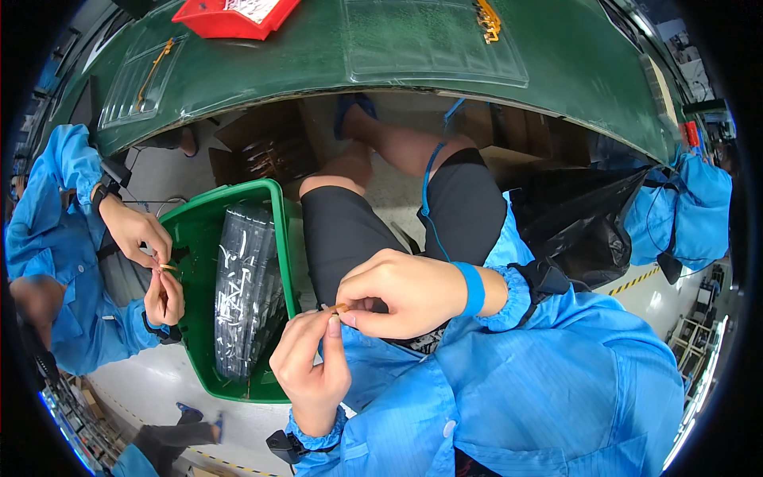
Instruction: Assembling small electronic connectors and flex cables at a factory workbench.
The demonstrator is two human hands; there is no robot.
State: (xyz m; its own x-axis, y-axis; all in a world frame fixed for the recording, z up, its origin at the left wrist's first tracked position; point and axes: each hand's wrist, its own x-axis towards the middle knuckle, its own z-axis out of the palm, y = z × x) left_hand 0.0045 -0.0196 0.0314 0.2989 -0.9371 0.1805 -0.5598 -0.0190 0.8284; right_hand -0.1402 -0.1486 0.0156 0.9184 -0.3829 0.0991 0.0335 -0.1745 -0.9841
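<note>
Over my lap, my left hand is closed in a pinch, thumb and fingertips on a small orange flexible circuit strip. My right hand meets it from the right, its thumb and curled forefinger gripping the same strip. Most of the strip is hidden by the fingertips. Around my right wrist is a blue wrist strap, with its cord running up toward the table edge.
A green bin holding stacked black plastic trays stands left of my legs. Beyond it, a co-worker's hands pinch a small strip. The green table carries a red tray and clear trays with orange circuit strips. A black bag lies right.
</note>
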